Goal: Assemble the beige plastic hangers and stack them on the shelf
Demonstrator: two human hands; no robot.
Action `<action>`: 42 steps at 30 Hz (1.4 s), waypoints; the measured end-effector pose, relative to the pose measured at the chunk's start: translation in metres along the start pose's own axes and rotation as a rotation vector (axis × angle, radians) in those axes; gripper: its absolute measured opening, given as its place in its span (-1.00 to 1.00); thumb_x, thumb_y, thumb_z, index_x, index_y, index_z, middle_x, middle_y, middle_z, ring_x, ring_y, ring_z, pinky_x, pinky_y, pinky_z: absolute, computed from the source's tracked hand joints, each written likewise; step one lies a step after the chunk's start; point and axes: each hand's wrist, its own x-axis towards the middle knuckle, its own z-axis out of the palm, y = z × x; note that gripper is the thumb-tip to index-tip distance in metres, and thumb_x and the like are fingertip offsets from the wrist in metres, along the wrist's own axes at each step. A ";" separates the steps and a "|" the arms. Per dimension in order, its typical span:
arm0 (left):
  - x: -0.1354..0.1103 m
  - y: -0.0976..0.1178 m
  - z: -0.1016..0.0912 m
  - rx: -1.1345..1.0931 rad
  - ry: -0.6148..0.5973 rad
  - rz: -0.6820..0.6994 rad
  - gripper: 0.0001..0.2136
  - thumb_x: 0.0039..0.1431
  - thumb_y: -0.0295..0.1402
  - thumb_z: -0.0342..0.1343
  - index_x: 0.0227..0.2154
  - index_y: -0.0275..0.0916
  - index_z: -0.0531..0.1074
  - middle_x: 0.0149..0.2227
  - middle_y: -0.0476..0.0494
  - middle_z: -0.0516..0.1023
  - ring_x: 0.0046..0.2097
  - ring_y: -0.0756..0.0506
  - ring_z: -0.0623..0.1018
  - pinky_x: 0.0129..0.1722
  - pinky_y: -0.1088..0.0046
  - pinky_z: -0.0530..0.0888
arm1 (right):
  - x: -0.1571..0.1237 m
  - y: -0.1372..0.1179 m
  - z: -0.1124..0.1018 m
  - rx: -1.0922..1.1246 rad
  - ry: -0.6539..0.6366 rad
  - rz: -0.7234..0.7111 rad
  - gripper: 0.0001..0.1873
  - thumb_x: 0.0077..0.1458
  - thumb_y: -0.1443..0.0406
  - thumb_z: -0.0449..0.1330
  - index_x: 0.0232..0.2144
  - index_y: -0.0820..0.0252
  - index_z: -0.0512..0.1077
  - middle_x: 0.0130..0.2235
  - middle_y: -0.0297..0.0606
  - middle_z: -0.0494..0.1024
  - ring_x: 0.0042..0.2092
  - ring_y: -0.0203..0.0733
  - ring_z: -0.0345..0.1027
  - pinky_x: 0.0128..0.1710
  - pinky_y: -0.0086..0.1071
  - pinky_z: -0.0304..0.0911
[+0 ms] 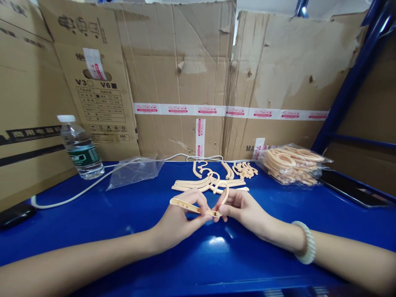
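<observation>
My left hand (185,214) is closed around a beige plastic hanger arm (188,206), whose hollow, ribbed side faces me. In my right hand (239,206) is a curved beige hanger hook (227,194), pinched near its lower end. The end of the arm and the base of the hook meet between my fingertips; whether they are joined I cannot tell. Just beyond my hands lie several loose hanger arms (192,184), with hooks (213,175) among them. A pile of small curved beige pieces (246,169) is farther back on the right.
On the blue table (130,264), a clear plastic bag (136,171) and a water bottle (82,148) stand left, with a white cable (71,201) and a black object (15,215). Bagged beige parts (291,163) and a dark phone-like slab (355,187) lie right. Cardboard (179,82) walls the back.
</observation>
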 end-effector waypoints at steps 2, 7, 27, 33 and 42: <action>0.000 0.000 0.001 -0.056 -0.008 -0.046 -0.82 0.09 -0.43 0.16 -0.55 -0.26 0.29 -0.43 -0.07 0.47 -0.35 -0.06 0.50 -0.33 0.44 0.43 | 0.000 0.000 0.001 -0.029 0.023 -0.010 -0.64 -0.11 0.09 0.37 -0.48 0.24 0.39 -0.50 -0.26 0.58 -0.46 -0.27 0.44 -0.47 -0.43 0.29; 0.000 0.000 0.003 -0.265 -0.024 -0.164 -0.86 0.10 -0.39 0.16 -0.46 -0.26 0.30 -0.40 -0.06 0.46 -0.32 -0.09 0.56 -0.33 0.42 0.47 | -0.003 -0.002 0.005 -0.063 0.080 -0.019 -0.66 -0.11 0.11 0.36 -0.48 0.22 0.37 -0.54 -0.30 0.54 -0.47 -0.26 0.44 -0.43 -0.40 0.33; 0.001 0.005 0.001 0.029 0.042 -0.129 -0.83 0.04 -0.33 0.18 -0.54 -0.28 0.36 -0.49 -0.07 0.45 -0.41 -0.05 0.44 -0.40 0.46 0.34 | -0.004 -0.001 0.010 -0.125 0.122 -0.083 -0.79 -0.03 0.21 0.28 -0.49 0.17 0.33 -0.53 -0.37 0.46 -0.45 -0.24 0.41 -0.37 -0.32 0.37; 0.001 0.004 0.002 0.028 0.043 -0.128 -0.82 0.04 -0.34 0.19 -0.55 -0.28 0.34 -0.49 -0.05 0.45 -0.41 -0.04 0.43 -0.40 0.47 0.33 | -0.003 0.000 0.010 -0.119 0.136 -0.087 -0.81 -0.03 0.23 0.26 -0.49 0.18 0.32 -0.54 -0.37 0.45 -0.47 -0.26 0.40 -0.39 -0.35 0.35; 0.004 0.001 0.004 -0.180 0.076 -0.254 -0.79 -0.01 -0.35 0.21 -0.54 -0.27 0.27 -0.54 0.05 0.36 -0.46 0.01 0.41 -0.46 0.53 0.32 | 0.001 0.000 0.007 -0.098 0.047 -0.135 -0.74 0.01 0.15 0.29 -0.45 0.21 0.37 -0.47 -0.31 0.50 -0.40 -0.24 0.41 -0.31 -0.33 0.34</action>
